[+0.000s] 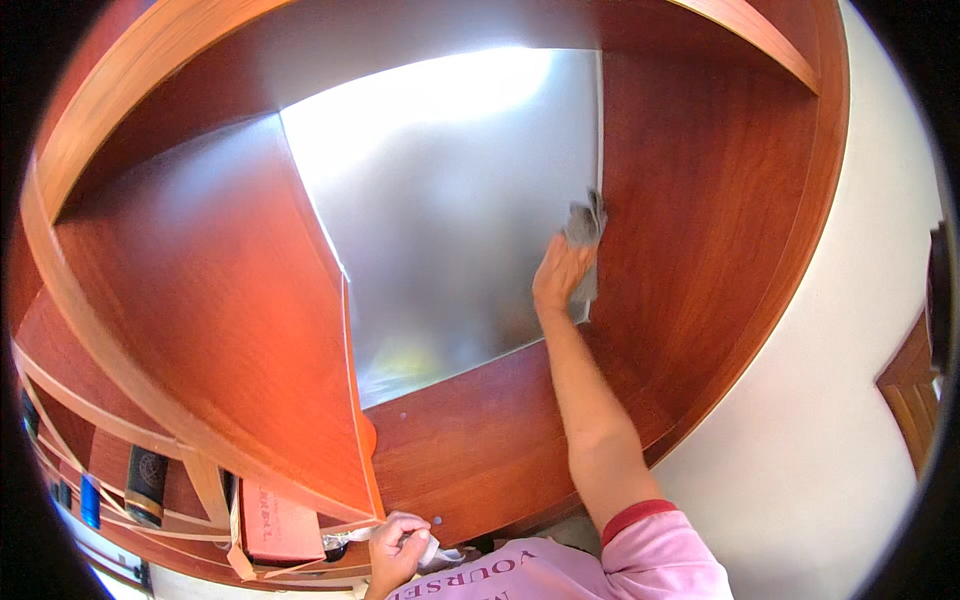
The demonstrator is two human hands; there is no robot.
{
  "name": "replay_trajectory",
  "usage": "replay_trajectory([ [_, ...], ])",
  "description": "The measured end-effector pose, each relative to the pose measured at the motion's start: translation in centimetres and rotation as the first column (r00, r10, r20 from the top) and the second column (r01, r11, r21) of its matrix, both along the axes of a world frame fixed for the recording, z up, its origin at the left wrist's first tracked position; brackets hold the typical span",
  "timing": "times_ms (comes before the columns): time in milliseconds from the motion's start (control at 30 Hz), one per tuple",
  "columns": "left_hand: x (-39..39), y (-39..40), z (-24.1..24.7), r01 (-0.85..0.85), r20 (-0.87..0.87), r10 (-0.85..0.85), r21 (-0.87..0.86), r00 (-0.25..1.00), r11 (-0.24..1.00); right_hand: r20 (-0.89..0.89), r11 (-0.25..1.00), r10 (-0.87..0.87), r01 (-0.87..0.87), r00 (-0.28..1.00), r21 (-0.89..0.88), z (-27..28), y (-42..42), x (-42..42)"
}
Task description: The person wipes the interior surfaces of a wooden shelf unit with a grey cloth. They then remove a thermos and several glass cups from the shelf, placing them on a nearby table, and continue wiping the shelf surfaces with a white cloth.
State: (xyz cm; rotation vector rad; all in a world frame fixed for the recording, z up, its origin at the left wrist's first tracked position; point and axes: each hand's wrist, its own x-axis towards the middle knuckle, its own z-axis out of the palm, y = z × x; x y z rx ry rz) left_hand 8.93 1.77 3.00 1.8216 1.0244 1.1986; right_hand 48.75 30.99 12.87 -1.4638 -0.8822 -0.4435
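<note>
My right hand (561, 271) reaches forward with a grey cloth (587, 225) in its grip. The cloth lies at the right edge of a frosted pane (450, 240), where it meets the reddish-brown wooden side wall (697, 225) of a cabinet compartment. Low in the view, my left hand (397, 546) has its fingers curled around a crumpled white cloth or tissue (442, 555). That hand is by the front lower corner of the left wooden panel (247, 322). Part of the white piece is hidden by the fingers.
Lighter wooden trim (97, 330) edges the compartment, above a wooden floor (465, 457). Lower shelves at left hold a red box (277, 525) with writing, a dark cylindrical container (146, 480) and a blue object (90, 501). A white wall (810, 390) stands at right.
</note>
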Motion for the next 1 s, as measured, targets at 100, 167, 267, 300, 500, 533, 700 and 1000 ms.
replay_trajectory([
  [100,0.2,0.2,-0.1,0.018,-0.013,-0.018,0.015,1.000,1.000,-0.336,0.990,-0.077,0.113,0.939,0.090,-5.3,-0.8,-3.0],
  [167,0.4,0.1,0.8,0.039,-0.005,-0.039,-0.007,0.999,0.999,-0.593,0.971,-0.166,0.237,0.788,0.043,-8.9,-0.1,-3.6],
  [267,-0.5,-0.4,0.6,0.019,-0.013,-0.019,-0.012,1.000,1.000,-0.752,0.986,-0.163,0.077,0.639,-0.148,-7.2,-1.9,-5.7],
  [300,-0.4,-0.4,0.4,0.025,-0.012,-0.025,-0.012,1.000,1.000,-0.761,0.976,-0.190,0.034,0.620,-0.215,-7.1,-2.5,-4.8],
  [500,-0.6,-0.2,0.2,0.031,-0.016,-0.032,-0.022,0.999,0.999,-0.696,0.740,0.669,-0.323,0.261,0.591,-3.6,-9.1,-2.2],
  [533,-0.4,0.0,0.9,0.039,-0.034,-0.040,-0.032,0.999,0.999,-0.658,0.767,0.640,-0.392,0.398,0.508,-2.3,-10.8,-1.8],
  [700,-0.2,0.3,0.6,0.049,-0.052,-0.049,0.011,0.997,0.999,0.274,0.772,0.392,-0.152,0.878,-0.617,-8.4,-12.6,1.1],
  [1000,0.4,-0.5,1.5,-0.001,-0.070,-0.004,-0.062,0.998,0.998,0.344,0.715,0.523,-0.183,0.780,-0.674,-10.0,-10.0,-4.8],
])
